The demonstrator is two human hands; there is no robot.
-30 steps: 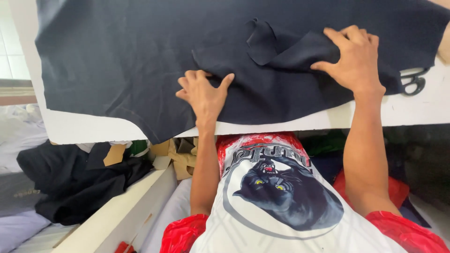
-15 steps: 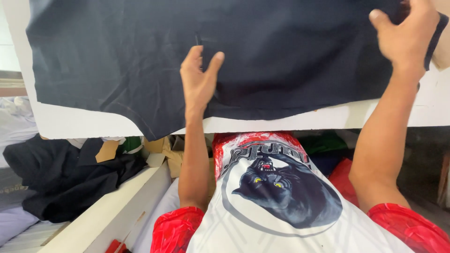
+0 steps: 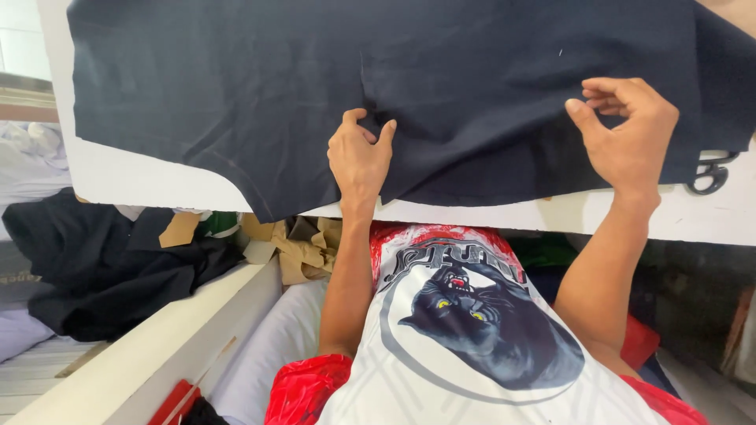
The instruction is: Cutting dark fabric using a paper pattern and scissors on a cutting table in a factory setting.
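A large piece of dark navy fabric (image 3: pixel 236 86) lies spread over a white table (image 3: pixel 126 177), its lower edge hanging slightly past the table's near edge. My left hand (image 3: pixel 358 153) rests on the fabric near that edge, fingers curled into a fold of cloth. My right hand (image 3: pixel 626 134) hovers just over the fabric at the right, fingers curled and loosely apart, holding nothing that I can see.
Black scissors (image 3: pixel 709 173) lie on the table at the right edge. Below the table at the left are a heap of black cloth (image 3: pixel 102 260), brown paper scraps (image 3: pixel 299 244) and a white shelf board (image 3: pixel 157 346).
My right hand has come down from the far upper right toward the near edge. The folded flap of fabric seen a second ago is flattened. My left hand has curled onto the cloth.
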